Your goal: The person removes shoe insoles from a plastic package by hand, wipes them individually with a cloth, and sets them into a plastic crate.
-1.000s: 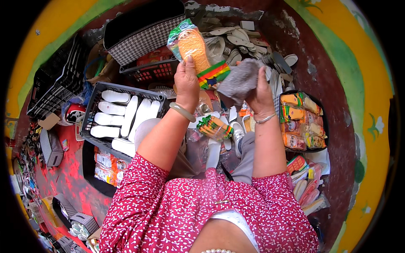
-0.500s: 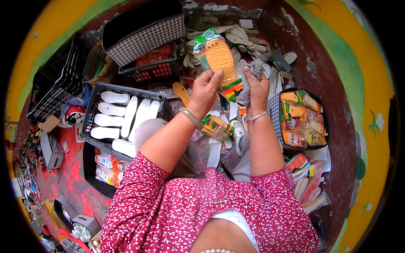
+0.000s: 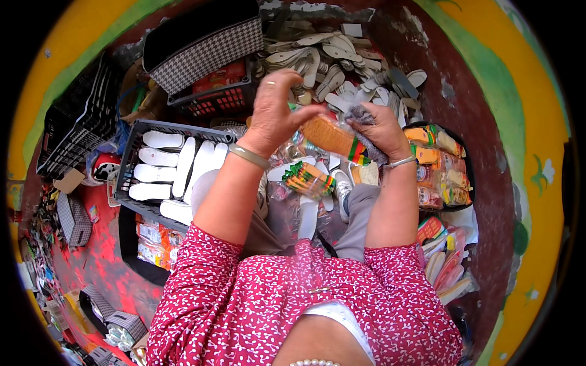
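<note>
My right hand [image 3: 384,132] is closed round a bunched grey cloth [image 3: 360,114], and a packaged orange insole [image 3: 326,135] is gripped together with it. The clear bag lies tilted across the space in front of me, its striped red, yellow and green end beside that hand. My left hand [image 3: 274,116] is raised at the left of the bag, fingers apart and thumb stretched toward it, holding nothing. It hides the bag's far end. Below, between my knees, rests a bundle of packaged insoles [image 3: 308,179] with green, yellow and red bands.
A grey crate [image 3: 131,177] of white insoles stands at my left. Loose insoles [image 3: 329,55] are heaped against the far wall. To my right sits a bin of packaged insoles [image 3: 430,160]. A houndstooth box [image 3: 210,52] tops a dark crate [image 3: 213,100] at the far left.
My left hand has let go of the packaged insole and moved up and left, opening. The package has swung down from nearly upright to lying slantwise, and my right hand has shifted right and nearer.
</note>
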`<act>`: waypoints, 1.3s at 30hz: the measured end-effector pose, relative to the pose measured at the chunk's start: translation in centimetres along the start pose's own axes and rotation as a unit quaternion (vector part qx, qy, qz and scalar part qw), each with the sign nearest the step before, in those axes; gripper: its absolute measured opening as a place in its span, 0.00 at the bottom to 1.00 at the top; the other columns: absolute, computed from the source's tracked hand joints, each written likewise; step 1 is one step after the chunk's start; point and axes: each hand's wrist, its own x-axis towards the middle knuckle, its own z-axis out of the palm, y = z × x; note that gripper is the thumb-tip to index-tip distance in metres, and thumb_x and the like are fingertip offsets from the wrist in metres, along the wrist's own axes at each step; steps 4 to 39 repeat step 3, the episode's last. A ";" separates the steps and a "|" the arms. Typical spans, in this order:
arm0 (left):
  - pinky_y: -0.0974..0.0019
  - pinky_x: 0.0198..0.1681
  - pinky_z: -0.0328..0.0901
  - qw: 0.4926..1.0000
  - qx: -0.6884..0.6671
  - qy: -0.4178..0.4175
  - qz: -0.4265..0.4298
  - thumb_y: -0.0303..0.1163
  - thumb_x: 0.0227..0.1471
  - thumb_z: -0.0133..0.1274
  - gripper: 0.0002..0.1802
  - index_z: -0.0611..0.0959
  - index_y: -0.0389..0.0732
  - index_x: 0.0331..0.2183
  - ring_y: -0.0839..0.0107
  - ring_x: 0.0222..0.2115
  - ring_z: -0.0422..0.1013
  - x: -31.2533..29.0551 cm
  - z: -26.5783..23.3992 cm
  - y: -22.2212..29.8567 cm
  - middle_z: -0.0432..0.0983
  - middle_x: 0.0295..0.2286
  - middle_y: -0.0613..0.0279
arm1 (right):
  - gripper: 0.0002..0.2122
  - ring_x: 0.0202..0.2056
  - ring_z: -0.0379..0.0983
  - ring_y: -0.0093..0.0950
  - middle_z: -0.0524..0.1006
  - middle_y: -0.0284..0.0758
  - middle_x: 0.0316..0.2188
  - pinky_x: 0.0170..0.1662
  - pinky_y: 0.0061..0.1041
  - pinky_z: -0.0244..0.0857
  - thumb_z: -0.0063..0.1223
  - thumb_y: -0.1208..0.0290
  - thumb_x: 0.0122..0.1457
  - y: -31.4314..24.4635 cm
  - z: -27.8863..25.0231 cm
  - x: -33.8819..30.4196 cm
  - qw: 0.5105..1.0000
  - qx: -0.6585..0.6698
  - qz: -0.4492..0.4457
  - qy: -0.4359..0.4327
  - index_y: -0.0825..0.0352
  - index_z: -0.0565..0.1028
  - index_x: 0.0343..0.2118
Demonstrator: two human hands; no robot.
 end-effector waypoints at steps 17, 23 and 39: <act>0.58 0.47 0.61 0.985 -0.046 -0.137 0.095 0.41 0.29 0.69 0.34 0.74 0.39 0.40 0.55 0.42 0.66 -0.4 0.9 -0.2 0.70 0.39 0.52 | 0.14 0.27 0.68 0.25 0.77 0.35 0.26 0.35 0.24 0.63 0.60 0.64 0.51 -0.8 0.7 0.1 0.994 -0.006 -0.014 -0.108 0.70 0.75 0.35; 0.58 0.47 0.61 0.985 -0.046 -0.137 0.095 0.41 0.29 0.69 0.34 0.74 0.39 0.40 0.55 0.42 0.66 -0.4 0.9 -0.2 0.70 0.39 0.52 | 0.14 0.27 0.68 0.25 0.77 0.35 0.26 0.35 0.24 0.63 0.60 0.64 0.51 -0.8 0.7 0.1 0.994 -0.006 -0.014 -0.108 0.70 0.75 0.35; 0.58 0.47 0.61 0.985 -0.046 -0.137 0.095 0.41 0.29 0.69 0.34 0.74 0.39 0.40 0.55 0.42 0.66 -0.4 0.9 -0.2 0.70 0.39 0.52 | 0.14 0.27 0.68 0.25 0.77 0.35 0.26 0.35 0.24 0.63 0.60 0.64 0.51 -0.8 0.7 0.1 0.994 -0.006 -0.014 -0.108 0.70 0.75 0.35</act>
